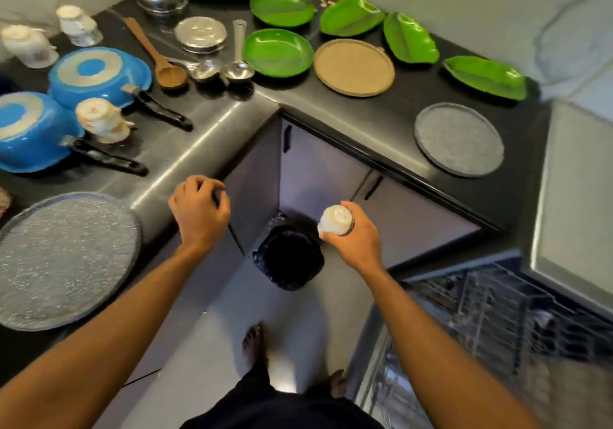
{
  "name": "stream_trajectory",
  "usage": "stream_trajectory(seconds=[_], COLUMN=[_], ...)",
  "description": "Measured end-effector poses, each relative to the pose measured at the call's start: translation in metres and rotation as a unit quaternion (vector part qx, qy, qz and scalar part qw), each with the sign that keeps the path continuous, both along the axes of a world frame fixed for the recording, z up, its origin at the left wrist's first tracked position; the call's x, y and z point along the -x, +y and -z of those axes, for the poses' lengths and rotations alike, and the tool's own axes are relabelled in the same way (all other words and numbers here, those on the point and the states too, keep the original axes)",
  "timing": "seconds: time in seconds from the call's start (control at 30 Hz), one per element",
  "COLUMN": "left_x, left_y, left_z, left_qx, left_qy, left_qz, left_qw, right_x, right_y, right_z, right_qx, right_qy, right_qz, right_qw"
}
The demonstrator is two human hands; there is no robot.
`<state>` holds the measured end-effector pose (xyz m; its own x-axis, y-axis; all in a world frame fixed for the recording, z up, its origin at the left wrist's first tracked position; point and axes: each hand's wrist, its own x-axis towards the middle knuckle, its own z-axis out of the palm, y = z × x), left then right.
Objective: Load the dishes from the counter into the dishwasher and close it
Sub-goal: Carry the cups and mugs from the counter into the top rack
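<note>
White ceramic cup (335, 220), gripped in the right hand (356, 241), likely goes next into the wire dishwasher rack (497, 309). Left hand (199, 211) curled; contents unclear.

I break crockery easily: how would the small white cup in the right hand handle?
The small white glazed cup probably feels light: the right hand alone carries it. Its glossy surface may be slippery. It is likely fragile, held above the hard floor.

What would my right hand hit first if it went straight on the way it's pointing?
Probably the grey cabinet door in the corner under the counter. The right hand, holding a white cup, aims there; the bin looks lower, though depth is unclear.
</note>
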<state>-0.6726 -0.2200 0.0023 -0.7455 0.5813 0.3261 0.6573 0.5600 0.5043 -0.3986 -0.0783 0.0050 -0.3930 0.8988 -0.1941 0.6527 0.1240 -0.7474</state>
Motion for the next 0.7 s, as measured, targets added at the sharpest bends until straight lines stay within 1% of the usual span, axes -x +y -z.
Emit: stream_trajectory(seconds=[0.07, 0.17, 0.27, 0.33, 0.4, 0.5, 0.57, 0.6, 0.7], left_x=[-0.045, -0.125, -0.216, -0.281, -0.318, -0.384, -0.416, -0.440, -0.467], left_y=[0.009, 0.022, 0.036, 0.050, 0.059, 0.081, 0.092, 0.103, 0.117], left_z=[0.013, 0.041, 0.063, 0.075, 0.078, 0.078, 0.073, 0.075, 0.078], left_qx=[0.007, 0.052, 0.114, 0.156, 0.201, 0.231, 0.242, 0.248, 0.256], left_qy=[-0.008, -0.056, -0.131, -0.170, -0.194, -0.225, -0.265, -0.275, -0.317], left_qz=[0.064, 0.155, 0.222, 0.268, 0.277, 0.301, 0.318, 0.336, 0.358], left_qw=[0.998, 0.985, 0.960, 0.935, 0.919, 0.897, 0.878, 0.866, 0.840], right_x=[-0.057, -0.136, -0.209, -0.263, -0.289, -0.341, -0.361, -0.381, -0.398], right_y=[-0.006, -0.015, -0.023, -0.023, -0.024, -0.021, -0.020, -0.017, -0.012], right_z=[0.012, 0.026, 0.037, 0.044, 0.044, 0.051, 0.058, 0.066, 0.079], right_qx=[0.003, 0.023, 0.032, 0.032, 0.037, 0.035, 0.040, 0.057, 0.084], right_qy=[-0.014, -0.022, -0.016, 0.003, 0.011, 0.025, 0.037, 0.048, 0.065], right_qz=[0.036, 0.085, 0.137, 0.178, 0.198, 0.256, 0.298, 0.332, 0.391], right_qw=[0.999, 0.996, 0.990, 0.984, 0.979, 0.966, 0.953, 0.940, 0.914])
